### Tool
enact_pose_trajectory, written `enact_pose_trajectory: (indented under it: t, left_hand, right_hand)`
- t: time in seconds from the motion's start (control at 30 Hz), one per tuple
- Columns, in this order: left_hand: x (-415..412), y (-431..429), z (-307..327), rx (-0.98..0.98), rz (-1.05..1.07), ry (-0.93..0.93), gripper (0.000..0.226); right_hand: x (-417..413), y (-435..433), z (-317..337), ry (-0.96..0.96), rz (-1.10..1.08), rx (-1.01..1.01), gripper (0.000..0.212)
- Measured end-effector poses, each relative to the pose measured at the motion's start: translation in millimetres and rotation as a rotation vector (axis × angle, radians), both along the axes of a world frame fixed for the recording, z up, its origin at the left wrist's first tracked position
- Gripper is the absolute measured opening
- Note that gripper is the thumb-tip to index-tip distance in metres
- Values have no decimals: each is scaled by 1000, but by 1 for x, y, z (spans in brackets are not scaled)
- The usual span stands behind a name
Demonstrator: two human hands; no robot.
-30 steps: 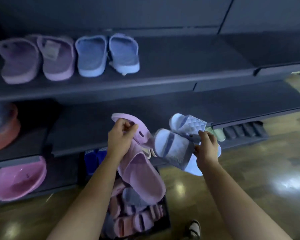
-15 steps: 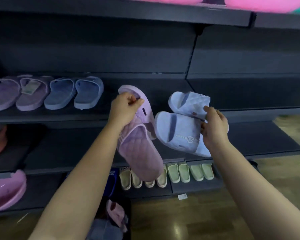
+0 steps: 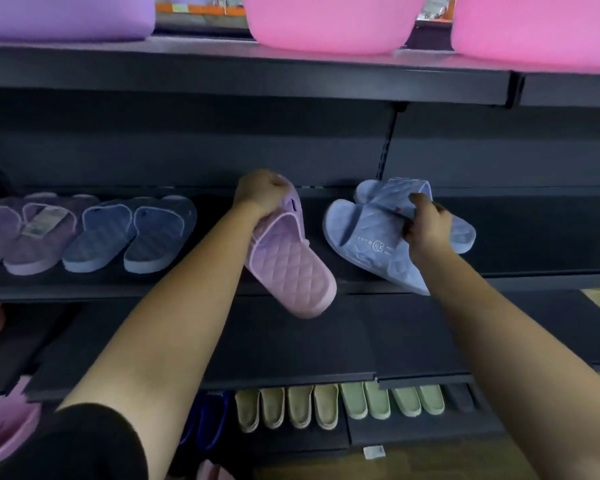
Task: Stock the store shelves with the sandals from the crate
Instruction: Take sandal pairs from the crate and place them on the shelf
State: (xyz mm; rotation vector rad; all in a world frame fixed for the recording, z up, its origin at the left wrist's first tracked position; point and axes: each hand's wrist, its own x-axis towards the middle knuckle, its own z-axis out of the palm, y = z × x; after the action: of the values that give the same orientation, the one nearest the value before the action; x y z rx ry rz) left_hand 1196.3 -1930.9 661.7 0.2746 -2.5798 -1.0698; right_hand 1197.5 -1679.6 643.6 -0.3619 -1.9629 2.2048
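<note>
Dark metal store shelving fills the view, and the shelf at chest height is where the work is going on. The left hand is clenched round the strap end of a lilac pair of sandals; the quilted one hangs tilted, its heel end out past the shelf's front edge and over the bare shelf below. The right hand pinches a pale blue pair of sandals by their straps, one stacked crookedly against the other, held above the shelf just beside the lilac pair. Neither pair looks set down yet, as far as I can judge. The crate is not in view.

To the left on the same shelf sit a purple pair with a paper tag and a darker blue pair, lined up side by side. Above, pink tubs and a purple tub stand on the top shelf. Lowest down is a row of beige and green sandals, and a pink basin shows at the lower left.

Each hand carries two sandals in a single grip, so one could slide loose and drop to the floor. Released where it hangs, the lilac one would likely tip off the edge, since most of it is beyond the shelf. Pushing it back carelessly could also nudge the darker blue pair out of line.
</note>
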Motion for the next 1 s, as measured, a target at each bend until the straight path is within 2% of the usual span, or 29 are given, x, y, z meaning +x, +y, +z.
enact_pose_trajectory:
  t: [0.13,0.27,0.37,0.43,0.5,0.57,0.63,0.7,0.87,1.0]
  left_hand:
    - [-34,-10,-24,-23,-40,-32,23]
    - [-54,-9,-28,-149,-44,-15,28]
    - [-60,-4,-31,-210,-113,-38,29]
    - [-61,-6,-26,-241,-127,-48,30]
    - [-60,-14,-17,-309,-111,-41,31]
    - [-57,-24,-9,-374,-105,-58,33]
    - [-54,-34,-9,-435,-111,-84,37]
    - [-53,-44,-17,-446,-118,-73,41]
    - [-50,-64,-36,-322,-90,36,37]
    - [-48,-75,-35,-367,-26,77,43]
  right_hand:
    - [-26,1,-15,-15,5,-12,18]
    - [-39,0,-31,-71,55,77,20]
    - [-42,3,-39,-116,13,369,24]
    - [-43,6,-45,-86,-75,613,27]
    - [-42,4,-47,-14,-139,770,36]
    - [-40,-3,-49,137,-141,793,32]
    - [-39,-16,-49,237,-74,735,24]
    - [-37,-30,-50,266,-11,694,19]
    - [-26,-48,-52,372,8,680,17]
    - [-17,-63,-59,434,50,779,16]
